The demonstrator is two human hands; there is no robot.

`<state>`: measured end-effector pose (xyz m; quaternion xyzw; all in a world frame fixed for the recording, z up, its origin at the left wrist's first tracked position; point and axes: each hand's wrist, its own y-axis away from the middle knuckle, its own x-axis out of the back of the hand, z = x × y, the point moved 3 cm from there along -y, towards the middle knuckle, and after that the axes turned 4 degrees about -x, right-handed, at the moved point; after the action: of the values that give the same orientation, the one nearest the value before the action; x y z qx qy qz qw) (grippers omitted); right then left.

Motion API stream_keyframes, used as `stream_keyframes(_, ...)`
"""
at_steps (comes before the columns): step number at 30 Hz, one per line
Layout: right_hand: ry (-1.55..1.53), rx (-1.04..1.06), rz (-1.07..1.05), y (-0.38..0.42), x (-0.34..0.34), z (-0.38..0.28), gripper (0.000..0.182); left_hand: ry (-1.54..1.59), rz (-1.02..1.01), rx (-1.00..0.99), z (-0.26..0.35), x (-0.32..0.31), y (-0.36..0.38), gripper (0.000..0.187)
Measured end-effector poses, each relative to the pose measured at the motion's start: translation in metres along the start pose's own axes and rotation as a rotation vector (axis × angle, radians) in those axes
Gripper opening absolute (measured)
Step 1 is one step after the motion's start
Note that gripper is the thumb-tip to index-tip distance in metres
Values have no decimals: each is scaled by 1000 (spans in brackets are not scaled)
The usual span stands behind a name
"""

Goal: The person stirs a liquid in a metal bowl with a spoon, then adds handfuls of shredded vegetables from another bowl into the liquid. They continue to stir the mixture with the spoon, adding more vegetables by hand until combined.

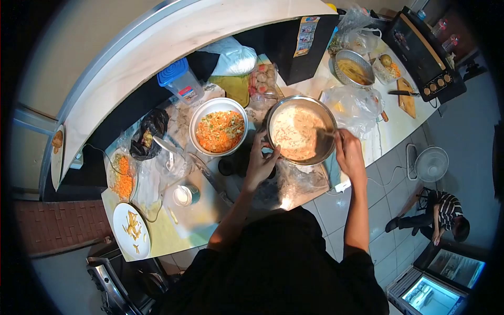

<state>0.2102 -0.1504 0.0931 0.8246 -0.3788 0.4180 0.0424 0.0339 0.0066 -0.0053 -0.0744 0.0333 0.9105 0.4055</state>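
A metal pot holds a creamy mixture with orange bits. My left hand grips the pot's left rim, thumb and fingers closed on it. At the right rim, my right hand is closed on a utensil whose end reaches into the mixture; most of the utensil is hard to make out. Left of the pot stands a white bowl full of shredded orange and pale green vegetables. An open white jar is on the counter, lower left of the bowl.
A plate and shredded carrot lie far left. Behind are a blue-lidded container and plastic bags. A metal bowl, a knife and an oven stand back right. A person sits far right near a fan.
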Motion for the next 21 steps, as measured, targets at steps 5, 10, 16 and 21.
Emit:
stream_keyframes(5,-31,-64,-10,36,-11,-15,22,-37,19,-16,-7,3,-2,56)
stream_keyframes(10,-205,-157,10,35,-44,-24,23,-13,33,55,-1,2,2,56)
stream_keyframes(16,-196,-90,65,-4,-46,-17,17,-48,6,44,2,3,0,55)
stream_keyframes(21,34,-46,106,16,-11,-20,15,-39,16,151,3,3,0,59)
